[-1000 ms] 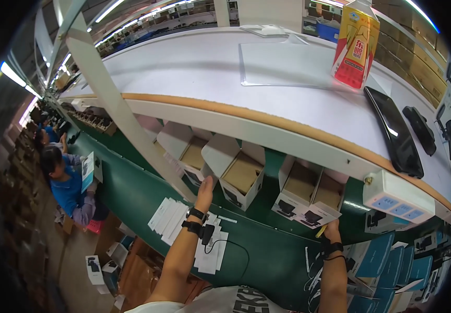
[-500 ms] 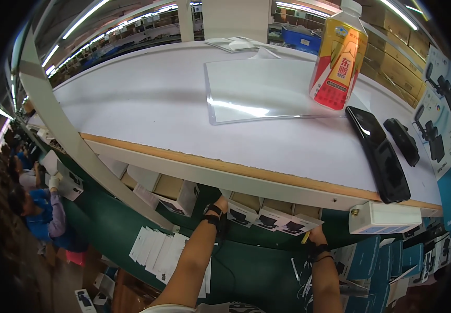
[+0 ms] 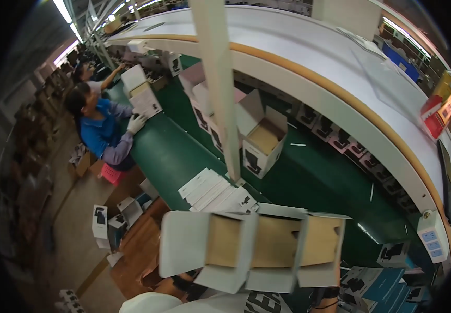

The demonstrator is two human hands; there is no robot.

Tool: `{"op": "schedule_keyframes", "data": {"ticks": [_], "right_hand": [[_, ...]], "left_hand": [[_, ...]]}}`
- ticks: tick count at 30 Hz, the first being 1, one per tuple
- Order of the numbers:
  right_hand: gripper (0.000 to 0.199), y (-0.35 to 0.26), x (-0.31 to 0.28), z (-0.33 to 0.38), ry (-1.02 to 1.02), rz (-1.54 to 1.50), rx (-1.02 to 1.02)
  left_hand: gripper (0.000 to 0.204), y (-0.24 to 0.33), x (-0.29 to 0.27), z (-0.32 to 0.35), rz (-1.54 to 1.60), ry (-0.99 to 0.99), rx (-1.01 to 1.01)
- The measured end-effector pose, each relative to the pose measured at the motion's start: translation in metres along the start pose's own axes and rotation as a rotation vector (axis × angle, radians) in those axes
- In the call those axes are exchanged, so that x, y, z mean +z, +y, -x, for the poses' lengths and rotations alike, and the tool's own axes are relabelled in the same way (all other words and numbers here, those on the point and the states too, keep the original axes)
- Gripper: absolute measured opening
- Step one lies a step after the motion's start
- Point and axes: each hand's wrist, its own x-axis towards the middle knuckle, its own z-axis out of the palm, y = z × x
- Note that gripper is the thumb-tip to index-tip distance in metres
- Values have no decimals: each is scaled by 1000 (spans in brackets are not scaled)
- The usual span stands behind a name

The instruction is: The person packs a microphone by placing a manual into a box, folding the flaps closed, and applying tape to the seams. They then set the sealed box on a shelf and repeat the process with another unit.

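A row of three open white cartons (image 3: 270,281) with tan inserts is held between my two hands, low and close to my body, flaps spread. My left hand (image 3: 185,281) is at the row's left end, under a wide flap; a dark wristband shows and its fingers are hidden. At the right end is my right hand (image 3: 337,271), mostly hidden by the last carton, with a band on the wrist. Just beyond the cartons lies a fanned stack of white printed sheets or flat packs (image 3: 217,193) on the green bench (image 3: 309,182).
A white post (image 3: 217,83) rises beyond the stack, with an open carton (image 3: 264,141) beside it. More cartons line the space under the white shelf (image 3: 298,31). Blue-and-white boxes (image 3: 374,284) stand at right. At left, a co-worker in blue (image 3: 105,122) handles a carton.
My view has swung left. The row of three cartons has come out from under the shelf and toward my body, held between my hands.
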Motion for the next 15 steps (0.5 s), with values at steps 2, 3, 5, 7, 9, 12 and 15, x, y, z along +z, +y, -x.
{"op": "schedule_keyframes", "data": {"ticks": [2,3,5,7,9,12,15], "right_hand": [[38,-11,74,-27,-171,34,11],[39,-14,111,-45,-240,45,-1],[40,-14,196,-93,-369,40,-38],[39,4,286,-145,-410,-58,-145],[37,-41,386,-167,-487,0,-119],[34,-96,503,-217,-492,27,-108],[35,-94,576,-291,-468,-60,-112]], "left_hand": [[53,13,-57,47,64,187,90],[53,19,-81,67,96,265,124],[54,33,-119,90,144,399,231],[54,49,-156,90,182,489,330],[54,68,-194,82,212,572,422],[55,112,-235,21,240,586,522],[55,160,-267,-65,256,551,591]]}}
